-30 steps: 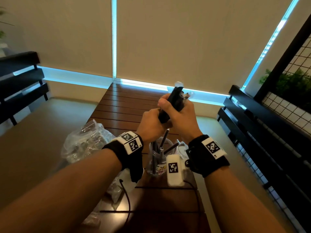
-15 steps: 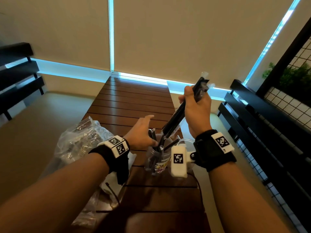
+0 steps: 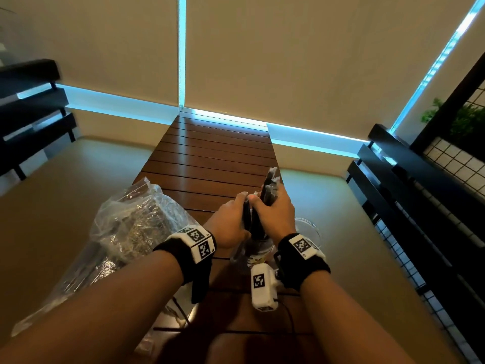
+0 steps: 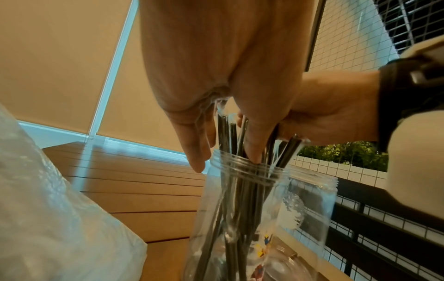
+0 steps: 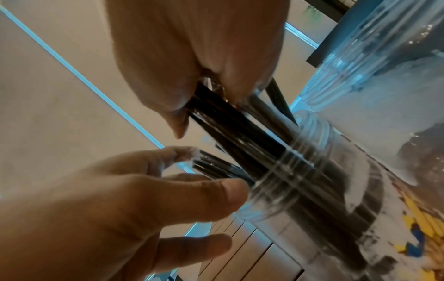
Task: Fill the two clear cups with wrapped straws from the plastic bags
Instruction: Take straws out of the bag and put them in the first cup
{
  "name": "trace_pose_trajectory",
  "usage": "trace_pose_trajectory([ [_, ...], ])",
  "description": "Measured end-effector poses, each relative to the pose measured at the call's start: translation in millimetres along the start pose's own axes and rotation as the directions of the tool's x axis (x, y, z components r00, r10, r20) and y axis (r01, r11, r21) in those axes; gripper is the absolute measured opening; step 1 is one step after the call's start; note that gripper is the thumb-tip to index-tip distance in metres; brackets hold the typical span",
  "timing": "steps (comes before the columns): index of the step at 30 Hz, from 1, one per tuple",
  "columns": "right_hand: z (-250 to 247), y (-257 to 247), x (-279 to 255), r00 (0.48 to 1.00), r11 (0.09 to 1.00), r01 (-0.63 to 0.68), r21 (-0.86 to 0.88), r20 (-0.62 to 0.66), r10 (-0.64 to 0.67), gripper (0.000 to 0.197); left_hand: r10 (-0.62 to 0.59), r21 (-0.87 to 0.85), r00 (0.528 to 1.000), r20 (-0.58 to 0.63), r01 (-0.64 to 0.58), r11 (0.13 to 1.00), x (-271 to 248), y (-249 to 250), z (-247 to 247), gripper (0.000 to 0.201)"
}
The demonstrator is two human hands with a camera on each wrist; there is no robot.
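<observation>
My right hand (image 3: 267,203) grips a bundle of black wrapped straws (image 3: 270,183); their lower ends are inside the mouth of a clear cup (image 4: 252,199) with a printed label. The cup stands on the slatted wooden table (image 3: 210,164), directly under both hands. My left hand (image 3: 242,206) holds the tops of the straws standing in that cup between thumb and fingers (image 5: 187,152), thumb at the rim. A second clear cup (image 3: 307,227), whose inside I cannot see, stands just right of the first. A crumpled plastic bag (image 3: 136,224) of straws lies left of my left wrist.
The narrow table runs away from me to a beige wall. Black slatted benches (image 3: 409,185) flank it on both sides, with a wire grid and a plant (image 3: 462,122) at right. A cable (image 3: 286,319) trails across the near table.
My right hand has brought the bundle down from a raised tilt into the cup's mouth. My left hand has left the bundle and closed on the straws standing in the cup.
</observation>
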State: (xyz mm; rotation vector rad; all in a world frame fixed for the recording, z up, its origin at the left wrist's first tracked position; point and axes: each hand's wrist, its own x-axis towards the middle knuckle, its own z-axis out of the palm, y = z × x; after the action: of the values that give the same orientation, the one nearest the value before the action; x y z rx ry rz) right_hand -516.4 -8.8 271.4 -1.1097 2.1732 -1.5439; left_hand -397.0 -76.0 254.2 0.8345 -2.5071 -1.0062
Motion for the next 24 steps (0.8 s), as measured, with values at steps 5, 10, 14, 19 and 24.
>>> trace_pose_trajectory([
  [5, -1.7, -11.4, 1.6, 0.989, 0.991, 0.134, 0.011, -0.061, -0.133, 0.064, 0.003, 0.023, 1.0, -0.007, -0.003, 1.0, 2.5, 1.4, -3.4, 0.082],
  [10, -2.6, -14.6, 1.7, 0.968, 0.979, 0.179, -0.093, -0.163, -0.193, 0.047, -0.026, 0.054, 0.999, 0.028, 0.024, 0.998, 1.4, 1.5, -6.0, 0.097],
  [14, -4.5, -3.5, 1.5, 0.995, 0.845, 0.079, -0.528, -0.011, -0.1, 0.032, -0.027, 0.074, 0.999, 0.024, 0.025, 0.997, 4.4, 0.6, -7.0, 0.098],
  [19, -13.4, -7.3, -2.3, 0.995, 0.839, 0.091, -0.536, 0.005, -0.104, 0.073, -0.002, 0.051, 1.0, 0.009, 0.002, 0.999, 5.2, -4.1, -8.0, 0.087],
  [24, -14.4, -3.9, 0.0, 0.992, 0.947, 0.002, -0.321, -0.121, -0.043, 0.048, -0.028, 0.06, 0.999, 0.041, 0.026, 0.998, 7.0, -3.2, -9.4, 0.106],
])
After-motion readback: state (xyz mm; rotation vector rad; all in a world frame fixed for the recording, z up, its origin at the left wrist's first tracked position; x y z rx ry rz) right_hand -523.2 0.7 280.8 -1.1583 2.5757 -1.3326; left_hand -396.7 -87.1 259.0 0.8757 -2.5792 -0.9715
